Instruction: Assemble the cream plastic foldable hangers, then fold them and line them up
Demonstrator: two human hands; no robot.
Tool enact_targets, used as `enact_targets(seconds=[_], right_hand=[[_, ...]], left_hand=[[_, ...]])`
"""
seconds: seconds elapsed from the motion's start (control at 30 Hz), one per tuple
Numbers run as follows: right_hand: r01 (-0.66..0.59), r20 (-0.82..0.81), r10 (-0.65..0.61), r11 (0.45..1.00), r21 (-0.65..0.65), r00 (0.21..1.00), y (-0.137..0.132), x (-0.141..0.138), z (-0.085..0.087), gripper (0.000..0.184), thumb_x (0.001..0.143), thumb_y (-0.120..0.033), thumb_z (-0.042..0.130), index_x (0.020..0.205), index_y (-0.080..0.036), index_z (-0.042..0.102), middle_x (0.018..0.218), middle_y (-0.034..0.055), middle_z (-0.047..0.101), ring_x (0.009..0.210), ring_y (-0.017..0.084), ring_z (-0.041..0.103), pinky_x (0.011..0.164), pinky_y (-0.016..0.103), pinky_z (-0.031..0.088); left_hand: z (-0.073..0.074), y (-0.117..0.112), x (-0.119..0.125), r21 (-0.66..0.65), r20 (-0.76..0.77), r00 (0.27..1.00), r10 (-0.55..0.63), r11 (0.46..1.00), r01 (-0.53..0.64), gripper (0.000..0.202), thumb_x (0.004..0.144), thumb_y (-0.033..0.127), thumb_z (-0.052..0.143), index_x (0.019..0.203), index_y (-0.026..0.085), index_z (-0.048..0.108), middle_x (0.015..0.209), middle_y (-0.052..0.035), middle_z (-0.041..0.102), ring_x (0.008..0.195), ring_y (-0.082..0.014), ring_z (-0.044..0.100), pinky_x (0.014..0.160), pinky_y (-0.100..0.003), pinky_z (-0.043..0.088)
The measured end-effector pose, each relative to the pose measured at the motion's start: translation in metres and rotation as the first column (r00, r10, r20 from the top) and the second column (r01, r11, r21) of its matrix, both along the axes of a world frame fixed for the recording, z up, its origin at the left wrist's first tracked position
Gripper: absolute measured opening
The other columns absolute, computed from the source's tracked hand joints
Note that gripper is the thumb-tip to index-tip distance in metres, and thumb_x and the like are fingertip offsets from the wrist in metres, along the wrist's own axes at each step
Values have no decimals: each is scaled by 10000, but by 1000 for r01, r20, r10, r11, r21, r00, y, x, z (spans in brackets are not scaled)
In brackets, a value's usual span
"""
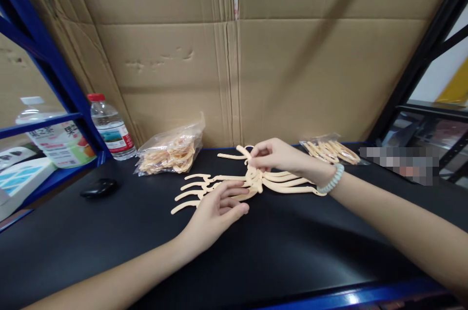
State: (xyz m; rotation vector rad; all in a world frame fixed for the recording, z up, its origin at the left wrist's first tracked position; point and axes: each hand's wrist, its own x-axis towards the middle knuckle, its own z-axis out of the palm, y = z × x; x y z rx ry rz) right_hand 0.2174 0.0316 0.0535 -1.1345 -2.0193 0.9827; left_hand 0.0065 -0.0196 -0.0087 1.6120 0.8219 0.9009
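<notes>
A fan of several small peach-coloured plastic hangers (288, 184) lies on the black table top (256, 256), hooks meeting near the middle. My right hand (272, 155), a pale bead bracelet on its wrist, pinches the hooks at the top of the stack, fingers closed on them. My left hand (217, 208) rests on the left arms of the hangers with fingers stretched out and slightly curled, pressing them down. One hanger (234, 155) pokes out behind my right hand.
A clear bag of the same hangers (170, 153) lies at the back left, a flatter bag (331, 150) at the back right. A water bottle (111, 127), a black oval object (98, 187) and blue shelf posts (47, 56) stand left. Cardboard (234, 47) walls the back.
</notes>
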Motion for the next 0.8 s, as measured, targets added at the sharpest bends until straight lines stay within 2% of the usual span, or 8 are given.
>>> enact_targets(seconds=[0.1,0.2,0.27,0.3,0.33,0.43,0.63,0.8], right_hand=[[-127,-102,126,992,-6,987,-24,-21,-1,144,749,-274,687,752,-135,647,669,1,632,591,86,564,540,190,441],[-199,-61,199,980,1,978,-20,-19,0,242,811,-374,643,800,-133,658,689,17,649,623,104,589,563,208,462],[-127,49,123,989,79,991,-2,-4,0,285,867,-407,567,855,-139,664,756,42,684,665,122,619,589,228,480],[-35,132,11,983,178,991,10,6,-1,259,882,-373,547,881,-144,667,787,48,698,686,128,628,613,236,484],[61,245,-145,945,322,959,22,17,-4,200,872,-315,555,867,-155,676,795,42,704,717,132,637,666,243,485],[153,338,-305,900,408,890,51,48,-20,81,750,-139,636,801,-133,698,815,83,703,771,185,632,757,305,460],[124,426,-288,920,373,858,63,69,-52,76,750,-217,661,751,-146,689,765,50,694,703,161,619,666,261,451],[163,369,-329,895,416,869,52,74,-36,151,812,-296,607,778,-152,639,771,47,677,709,161,610,674,278,455]], left_hand=[[5,-3,3,-94,50,998,-27,995,31,317,774,335,721,1004,135,631,922,-98,707,746,-181,675,707,-300,550],[7,-7,4,-121,56,998,-21,992,27,250,783,362,716,836,125,655,812,-77,713,664,-156,662,647,-262,534],[8,-8,4,-146,78,997,8,989,3,254,767,367,733,813,130,653,812,-75,717,665,-155,662,647,-259,532],[9,-8,4,-157,88,996,21,988,-7,259,758,367,742,816,132,651,820,-75,718,668,-155,662,652,-259,531],[9,-8,3,-164,97,995,33,986,-17,264,750,368,749,812,133,647,823,-74,717,670,-154,660,656,-259,530],[11,-7,2,-175,112,992,56,984,-36,260,744,361,754,807,139,633,804,-60,702,689,-150,648,682,-260,521],[7,-4,0,-145,152,976,154,981,-132,206,698,280,787,742,155,629,812,-16,654,721,-134,596,725,-255,475],[6,-2,-4,-206,238,949,205,966,-157,214,686,270,797,795,155,653,714,9,621,721,-129,573,761,-262,461]])
